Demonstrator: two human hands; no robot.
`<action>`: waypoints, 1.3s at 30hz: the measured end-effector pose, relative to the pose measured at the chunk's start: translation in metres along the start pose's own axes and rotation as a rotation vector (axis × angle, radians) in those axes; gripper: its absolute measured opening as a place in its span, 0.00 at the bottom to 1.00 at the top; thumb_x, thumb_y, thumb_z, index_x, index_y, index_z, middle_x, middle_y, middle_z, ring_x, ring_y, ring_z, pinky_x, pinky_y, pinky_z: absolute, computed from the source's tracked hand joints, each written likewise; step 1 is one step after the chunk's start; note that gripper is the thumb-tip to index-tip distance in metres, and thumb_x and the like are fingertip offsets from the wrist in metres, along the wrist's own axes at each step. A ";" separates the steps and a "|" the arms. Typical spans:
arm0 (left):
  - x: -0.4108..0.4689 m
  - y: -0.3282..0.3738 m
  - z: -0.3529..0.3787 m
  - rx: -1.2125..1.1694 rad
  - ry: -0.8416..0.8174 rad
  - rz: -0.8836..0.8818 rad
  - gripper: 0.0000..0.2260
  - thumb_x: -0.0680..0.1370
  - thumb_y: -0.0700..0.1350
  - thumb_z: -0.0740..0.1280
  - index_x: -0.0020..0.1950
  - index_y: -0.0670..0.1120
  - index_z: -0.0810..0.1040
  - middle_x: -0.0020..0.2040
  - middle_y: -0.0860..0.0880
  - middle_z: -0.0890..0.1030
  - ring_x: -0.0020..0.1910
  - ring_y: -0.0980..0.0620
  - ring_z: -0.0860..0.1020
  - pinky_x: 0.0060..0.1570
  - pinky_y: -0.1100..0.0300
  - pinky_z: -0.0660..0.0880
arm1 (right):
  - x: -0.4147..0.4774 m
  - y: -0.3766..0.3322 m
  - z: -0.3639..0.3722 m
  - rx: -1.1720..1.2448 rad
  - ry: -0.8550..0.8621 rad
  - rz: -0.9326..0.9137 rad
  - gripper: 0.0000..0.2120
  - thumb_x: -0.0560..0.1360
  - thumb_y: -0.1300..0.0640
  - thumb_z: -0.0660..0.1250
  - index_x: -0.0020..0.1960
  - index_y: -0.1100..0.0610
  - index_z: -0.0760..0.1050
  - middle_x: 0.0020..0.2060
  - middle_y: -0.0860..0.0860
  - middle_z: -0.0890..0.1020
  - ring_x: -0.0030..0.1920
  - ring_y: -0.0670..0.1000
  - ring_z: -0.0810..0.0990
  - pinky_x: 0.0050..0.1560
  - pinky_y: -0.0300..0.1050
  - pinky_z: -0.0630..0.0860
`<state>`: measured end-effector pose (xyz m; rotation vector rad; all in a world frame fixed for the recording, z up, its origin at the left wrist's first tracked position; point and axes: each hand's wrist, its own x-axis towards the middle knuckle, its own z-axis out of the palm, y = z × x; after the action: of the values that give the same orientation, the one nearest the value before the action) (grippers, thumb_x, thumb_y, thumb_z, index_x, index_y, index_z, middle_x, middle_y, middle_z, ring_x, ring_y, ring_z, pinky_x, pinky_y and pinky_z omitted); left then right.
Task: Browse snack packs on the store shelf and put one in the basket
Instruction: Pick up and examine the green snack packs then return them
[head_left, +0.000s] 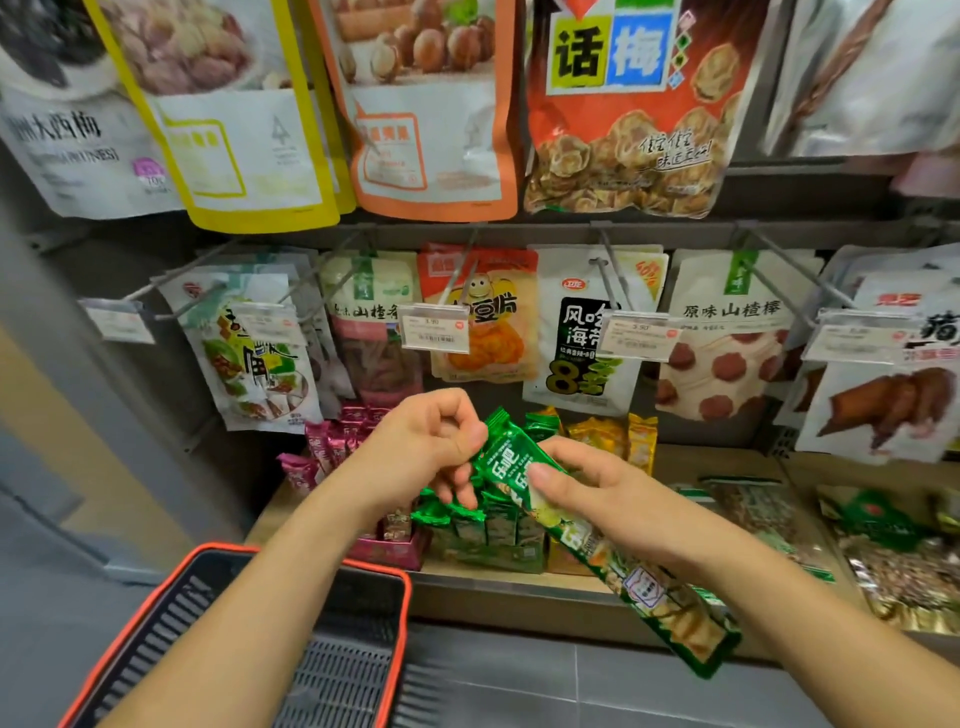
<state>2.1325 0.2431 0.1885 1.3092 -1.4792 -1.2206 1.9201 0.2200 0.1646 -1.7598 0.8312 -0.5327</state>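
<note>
Basket (223, 548), black mesh with an orange rim, sits lowest in frame at bottom left, under the left forearm and well below the shelf edge; nothing visible inside it. Left hand (431, 441) has its fingers curled, thumb and fingertips pinching the top end of the green snack pack (654, 597). Right hand (597, 499) grips the same pack near its upper part, thumb pressed flat on the front, fingers behind and mostly hidden. The pack is a long strip held in the air, slanting from upper left down to lower right in front of the wooden shelf (701, 462), clear of the basket. Behind the hands a display box of green packs (483, 525) stands on the shelf, with pink packs (322, 447) to its left and yellow packs (602, 431) to its right. Hanging pouches (587, 332) with price tags (435, 330) fill the hooks above. Step looks like the browsing or inspecting phase: one pack picked out and held in both hands, not yet dropped. If this pack is the choice, the next move calls for one hand to let go, then carrying the strip down and left over the rim. It is long and floppy, so the trailing end could catch on the basket edge.
</note>
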 end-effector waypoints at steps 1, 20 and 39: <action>0.001 -0.001 0.001 0.075 0.025 0.018 0.07 0.80 0.39 0.64 0.42 0.42 0.72 0.26 0.47 0.76 0.26 0.49 0.79 0.23 0.65 0.70 | -0.001 0.001 0.000 -0.100 0.030 -0.016 0.17 0.75 0.41 0.61 0.58 0.48 0.76 0.51 0.46 0.82 0.53 0.46 0.79 0.57 0.44 0.75; 0.019 -0.023 0.010 0.289 0.462 0.153 0.09 0.73 0.42 0.72 0.34 0.53 0.81 0.34 0.51 0.76 0.33 0.54 0.74 0.39 0.51 0.78 | -0.013 0.016 -0.022 -0.556 0.037 -0.017 0.32 0.71 0.39 0.71 0.70 0.38 0.61 0.47 0.41 0.79 0.39 0.41 0.79 0.36 0.39 0.77; 0.023 -0.022 0.037 -0.473 0.185 -0.078 0.13 0.66 0.49 0.78 0.47 0.47 0.81 0.40 0.49 0.84 0.41 0.52 0.83 0.37 0.60 0.78 | 0.000 0.007 0.015 0.043 0.273 -0.025 0.14 0.78 0.53 0.66 0.56 0.35 0.71 0.39 0.54 0.80 0.35 0.50 0.80 0.39 0.48 0.78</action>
<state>2.0981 0.2261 0.1583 1.1255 -0.9410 -1.3571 1.9286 0.2287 0.1529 -1.6821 0.9790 -0.8150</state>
